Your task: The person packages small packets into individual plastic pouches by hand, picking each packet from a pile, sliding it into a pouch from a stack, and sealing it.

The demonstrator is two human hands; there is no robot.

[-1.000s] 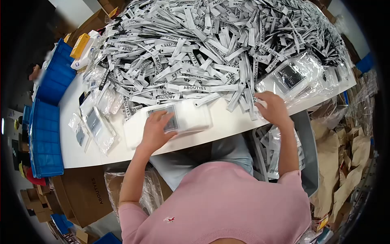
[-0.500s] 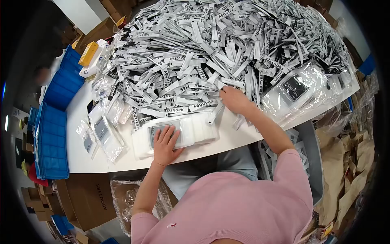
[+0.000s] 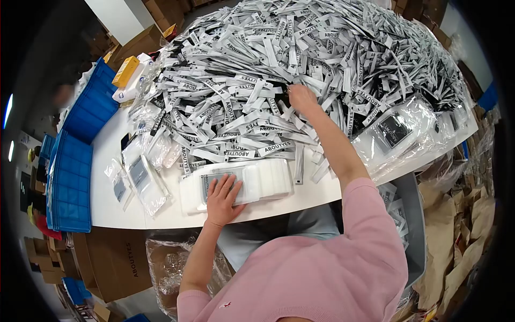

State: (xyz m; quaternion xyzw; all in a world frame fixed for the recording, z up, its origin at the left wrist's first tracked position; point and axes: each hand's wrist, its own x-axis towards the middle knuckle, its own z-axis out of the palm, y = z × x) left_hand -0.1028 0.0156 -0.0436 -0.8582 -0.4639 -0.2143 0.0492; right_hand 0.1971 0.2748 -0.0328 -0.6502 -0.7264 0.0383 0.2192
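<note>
My left hand (image 3: 224, 203) lies flat, fingers spread, on a stack of frosted plastic bags (image 3: 276, 177) at the table's front edge. Under its fingertips is a grey printed label panel. Farther in, my right hand (image 3: 303, 100) reaches into a large heap of slim white packets (image 3: 252, 112) printed ABOUTYES. Its fingers are bent and close together among the packets; whatever they pinch is hidden. One loose packet (image 3: 299, 163) lies just right of the bag stack.
Clear bags with a black panel (image 3: 394, 131) lie on the right. Smaller bagged items (image 3: 142, 177) lie on the left, near blue bins (image 3: 70, 182). A grey tub (image 3: 416, 236) holding packets stands below the table, beside brown paper (image 3: 450, 231). A carton (image 3: 115, 263) stands lower left.
My right hand has moved farther into the heap, away from the front edge. My left hand stays flat on the bag stack. The view has shifted slightly.
</note>
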